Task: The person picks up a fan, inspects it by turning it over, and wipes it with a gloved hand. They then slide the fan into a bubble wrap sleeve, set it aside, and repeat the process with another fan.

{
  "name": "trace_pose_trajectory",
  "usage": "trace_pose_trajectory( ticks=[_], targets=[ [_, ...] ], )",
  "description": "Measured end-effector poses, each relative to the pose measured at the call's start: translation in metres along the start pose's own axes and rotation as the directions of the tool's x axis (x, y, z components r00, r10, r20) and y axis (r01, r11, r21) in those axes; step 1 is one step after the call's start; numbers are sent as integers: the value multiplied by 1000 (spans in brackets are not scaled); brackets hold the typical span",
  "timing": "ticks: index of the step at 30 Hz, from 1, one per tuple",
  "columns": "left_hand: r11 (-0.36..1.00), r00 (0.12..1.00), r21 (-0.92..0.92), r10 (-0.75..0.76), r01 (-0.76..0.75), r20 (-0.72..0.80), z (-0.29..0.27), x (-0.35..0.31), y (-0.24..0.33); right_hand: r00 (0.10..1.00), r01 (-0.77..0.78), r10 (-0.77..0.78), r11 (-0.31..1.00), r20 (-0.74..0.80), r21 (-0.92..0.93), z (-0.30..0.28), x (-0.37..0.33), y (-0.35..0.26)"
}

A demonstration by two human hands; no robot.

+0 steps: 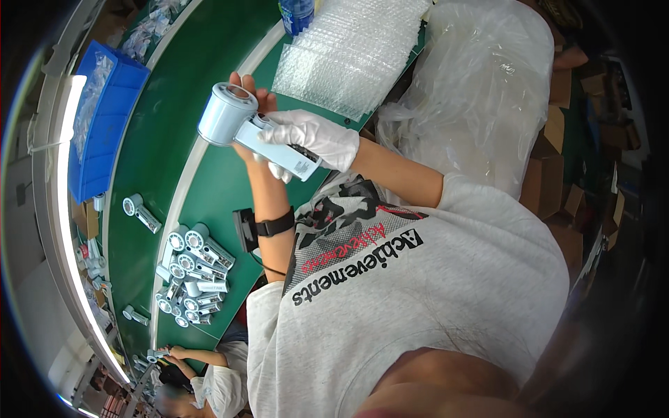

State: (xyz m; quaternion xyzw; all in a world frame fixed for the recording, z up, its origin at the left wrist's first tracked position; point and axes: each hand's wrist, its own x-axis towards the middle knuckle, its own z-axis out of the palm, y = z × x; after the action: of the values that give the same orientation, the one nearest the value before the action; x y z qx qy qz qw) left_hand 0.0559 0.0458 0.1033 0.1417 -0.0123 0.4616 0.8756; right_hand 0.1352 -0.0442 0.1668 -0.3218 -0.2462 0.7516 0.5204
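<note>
Inspector A: What are the hands holding?

Inspector B: The gloved right hand [311,136] is gripping the handle of a pale-blue handheld device [226,117] above the green bench [209,189]. The bare left hand [264,101] is showing fingers behind its round head; I cannot tell its grip.

Inspector A: Progress?

Inspector B: One device is being handled. Similar units [211,285] are lying heaped nearby; nothing is showing whether they are finished or waiting.
</note>
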Motion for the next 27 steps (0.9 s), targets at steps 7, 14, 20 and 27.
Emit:
trace_pose_trajectory(
  ticks=[7,14,20,27],
  targets=[
    [-93,991,995,-136,-30,17,-65,-11,-105,969,210,-167,943,-180,257,7,5,1],
    [-448,946,835,-188,-321,263,-113,-29,-108,850,390,-425,905,-310,-170,-17,-17,-23],
    [-483,957,849,-278,-214,83,-92,-19,-65,843,279,-417,879,-340,-385,-73,-89,-27],
    [-474,981,873,-84,115,-175,-91,-23,-49,867,62,-190,958,-460,-279,-114,-55,76]
  ],
)
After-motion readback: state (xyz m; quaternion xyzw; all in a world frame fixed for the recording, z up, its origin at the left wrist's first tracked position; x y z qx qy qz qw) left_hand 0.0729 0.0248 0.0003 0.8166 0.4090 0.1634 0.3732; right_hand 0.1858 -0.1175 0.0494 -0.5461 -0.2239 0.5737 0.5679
